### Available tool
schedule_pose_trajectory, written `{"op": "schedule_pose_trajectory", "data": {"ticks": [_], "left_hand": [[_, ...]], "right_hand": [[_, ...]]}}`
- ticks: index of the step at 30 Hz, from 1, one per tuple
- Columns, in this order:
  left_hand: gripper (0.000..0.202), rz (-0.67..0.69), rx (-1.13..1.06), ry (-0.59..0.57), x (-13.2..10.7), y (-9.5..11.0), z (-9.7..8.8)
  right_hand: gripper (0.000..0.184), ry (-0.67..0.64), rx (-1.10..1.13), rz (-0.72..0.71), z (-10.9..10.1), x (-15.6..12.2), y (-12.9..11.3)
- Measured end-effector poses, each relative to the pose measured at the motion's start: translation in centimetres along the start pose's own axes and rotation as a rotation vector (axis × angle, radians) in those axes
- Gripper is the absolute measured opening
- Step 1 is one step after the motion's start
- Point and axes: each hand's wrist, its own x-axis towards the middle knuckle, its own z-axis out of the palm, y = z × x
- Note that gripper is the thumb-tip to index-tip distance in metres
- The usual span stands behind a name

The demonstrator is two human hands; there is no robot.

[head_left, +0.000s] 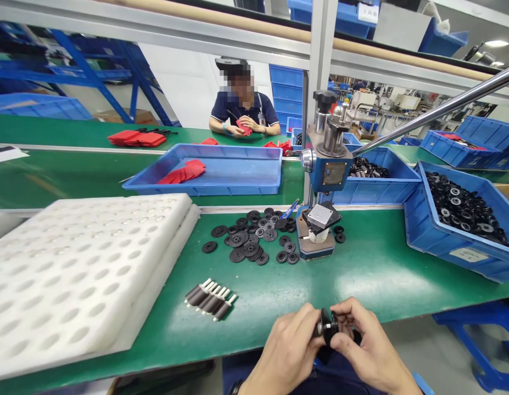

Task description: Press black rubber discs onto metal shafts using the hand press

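A black disc-shaped part (327,332) is held at the near edge of the desk (373,263), pinched in the curled left hand (290,337) and right hand (366,336); it seems unfinished; loose discs (251,249) are left beside the press (330,174); dark rollers (213,303) are laid out, seemingly unused.

Held part (328,329) is black. Worktop (373,285) is green. Foam block (93,269) is white, patterned with rows of round holes. Loose discs (251,249) run black to dark grey. Rods (208,298) are dark brown with white ends. Press head (330,176) is blue, lever (439,106) silver, top knob (325,100) black. Shallow tray (241,173) is blue, pieces (184,172) in it red. Deep bin (435,241) at right: also blue, whitish label (469,254), black parts (464,208) inside. Stool (479,334): blue too. Co-worker's shirt (269,111) is navy, white sleeve trim.
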Motion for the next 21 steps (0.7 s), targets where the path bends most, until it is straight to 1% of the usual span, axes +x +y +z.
{"op": "schedule_pose_trajectory", "data": {"ticks": [3,5,7,9,12,18,21], "left_hand": [[0.011,0.018,0.178,-0.067,0.2,0.8,-0.8],[0.015,0.015,0.261,-0.126,0.4,1.3,-1.1],[0.017,0.030,0.316,-0.187,0.4,1.7,-1.3],[0.017,0.068,0.351,-0.225,0.4,1.7,-1.3],[0.018,0.110,0.397,-0.236,0.3,1.5,-1.2],[0.021,0.139,0.430,-0.245,0.1,1.3,-1.2],[0.023,0.148,0.411,-0.240,-0.1,1.1,-1.2]], "right_hand": [[0.042,-0.059,0.196,0.066,-0.2,0.1,0.6],[0.046,-0.108,0.309,0.105,-0.1,0.2,0.8],[0.048,-0.143,0.355,0.114,-0.1,0.3,0.9],[0.045,-0.166,0.308,0.091,-0.3,0.2,0.8],[0.039,-0.191,0.152,0.065,-0.7,0.2,0.4],[0.014,-0.249,-0.168,0.088,-1.7,0.3,-1.6],[0.013,-0.276,-0.235,0.097,-1.6,0.2,-1.8]]}}
